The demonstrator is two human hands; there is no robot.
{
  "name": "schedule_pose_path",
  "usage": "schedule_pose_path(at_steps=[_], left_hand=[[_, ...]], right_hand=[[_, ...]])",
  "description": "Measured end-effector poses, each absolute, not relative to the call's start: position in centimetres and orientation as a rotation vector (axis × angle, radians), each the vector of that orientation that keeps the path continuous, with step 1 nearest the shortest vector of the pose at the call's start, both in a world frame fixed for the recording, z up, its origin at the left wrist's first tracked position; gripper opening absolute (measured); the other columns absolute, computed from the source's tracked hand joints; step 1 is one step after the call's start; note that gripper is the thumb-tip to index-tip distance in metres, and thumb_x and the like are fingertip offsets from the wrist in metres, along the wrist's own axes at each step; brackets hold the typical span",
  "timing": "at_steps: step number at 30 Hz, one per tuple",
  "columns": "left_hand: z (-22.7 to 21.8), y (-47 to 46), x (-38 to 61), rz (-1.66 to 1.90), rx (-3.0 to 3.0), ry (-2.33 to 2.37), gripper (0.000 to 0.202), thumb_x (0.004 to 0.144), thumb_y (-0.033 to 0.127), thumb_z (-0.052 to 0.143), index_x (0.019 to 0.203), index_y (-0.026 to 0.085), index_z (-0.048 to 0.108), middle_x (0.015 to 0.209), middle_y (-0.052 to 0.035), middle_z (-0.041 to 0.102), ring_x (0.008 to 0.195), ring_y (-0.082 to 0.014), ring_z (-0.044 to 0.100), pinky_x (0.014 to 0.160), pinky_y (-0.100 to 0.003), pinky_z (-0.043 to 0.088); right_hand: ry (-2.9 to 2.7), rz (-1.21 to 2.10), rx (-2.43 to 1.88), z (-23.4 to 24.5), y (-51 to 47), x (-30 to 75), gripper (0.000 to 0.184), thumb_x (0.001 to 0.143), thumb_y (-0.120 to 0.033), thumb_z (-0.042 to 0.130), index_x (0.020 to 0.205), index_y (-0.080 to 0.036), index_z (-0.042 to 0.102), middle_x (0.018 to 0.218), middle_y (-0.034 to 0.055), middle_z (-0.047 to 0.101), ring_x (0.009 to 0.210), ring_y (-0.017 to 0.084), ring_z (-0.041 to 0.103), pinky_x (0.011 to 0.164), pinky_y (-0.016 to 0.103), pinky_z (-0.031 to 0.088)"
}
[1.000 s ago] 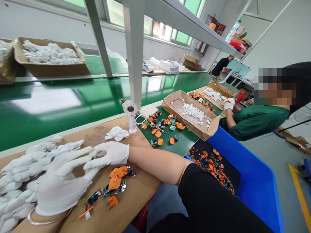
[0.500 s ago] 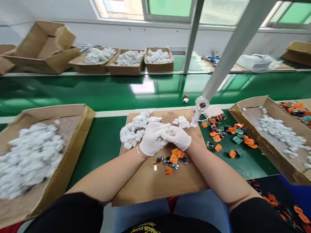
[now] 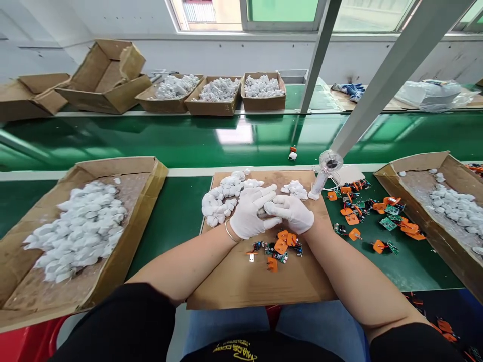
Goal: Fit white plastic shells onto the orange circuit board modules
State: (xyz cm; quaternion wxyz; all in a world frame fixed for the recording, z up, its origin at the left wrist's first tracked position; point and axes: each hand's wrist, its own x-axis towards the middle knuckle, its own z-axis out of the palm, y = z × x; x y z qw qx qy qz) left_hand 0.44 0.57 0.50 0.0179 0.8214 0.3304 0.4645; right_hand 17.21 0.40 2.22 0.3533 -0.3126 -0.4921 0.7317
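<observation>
My left hand [image 3: 252, 213] and my right hand [image 3: 293, 214], both in white gloves, meet over a cardboard sheet [image 3: 241, 289]. Between them is a small white rounded part [image 3: 268, 207], mostly covered by the fingers. The right fingers pinch it from the right, while the left hand cups it with its fingers partly stretched. Just beyond the left hand lies a curved heap of white rounded parts [image 3: 219, 198]; a smaller white pile [image 3: 295, 189] sits behind the right hand. Nearer my body are several small circuit boards with orange pieces [image 3: 281, 246].
Cardboard boxes of white parts stand at left [image 3: 160, 176] and right [image 3: 392, 183]. A clear small fan [image 3: 330, 163] stands at the sheet's back right corner, near a slanting grey post [image 3: 381, 85]. More orange-and-green assemblies [image 3: 388, 223] lie on the green table. Boxes line the back shelf.
The view has swung slightly left, so everything sits further right. My hands stay together over the sheet; the left fingers have spread a little, with the white part still between the hands.
</observation>
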Motion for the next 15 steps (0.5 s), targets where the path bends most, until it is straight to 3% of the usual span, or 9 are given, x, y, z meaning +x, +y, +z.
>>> schedule_pose_path(at_steps=[8,11,15], left_hand=[[-0.09,1.23,0.13,1.360,2.588,0.951,0.033,0.085,0.031,0.063,0.118,0.023,0.068,0.115,-0.0072,0.075,0.106,-0.0239,0.068,0.097,-0.046,0.055],[-0.01,1.24,-0.07,1.371,2.549,0.930,0.032,0.089,0.040,0.064,0.115,0.023,0.069,0.121,-0.0089,0.072,0.110,-0.0243,0.067,0.100,-0.046,0.054],[0.26,1.10,-0.24,1.378,2.538,0.878,0.050,0.089,0.060,0.060,0.121,0.022,0.066,0.133,-0.0133,0.066,0.118,-0.0275,0.064,0.105,-0.050,0.050]], right_hand=[[-1.360,1.848,-0.801,2.39,0.56,17.27,0.040,0.068,-0.044,0.086,0.090,-0.014,0.072,0.082,0.0046,0.072,0.080,0.017,0.065,0.079,0.030,0.054],[-1.336,1.913,-0.739,2.57,0.76,17.51,0.034,0.068,-0.044,0.084,0.079,-0.015,0.071,0.075,0.0026,0.068,0.069,0.014,0.059,0.065,0.026,0.050],[-1.128,2.044,-0.692,2.41,0.84,17.57,0.036,0.061,-0.041,0.089,0.077,-0.016,0.068,0.072,0.0013,0.066,0.064,0.013,0.057,0.058,0.024,0.048]])
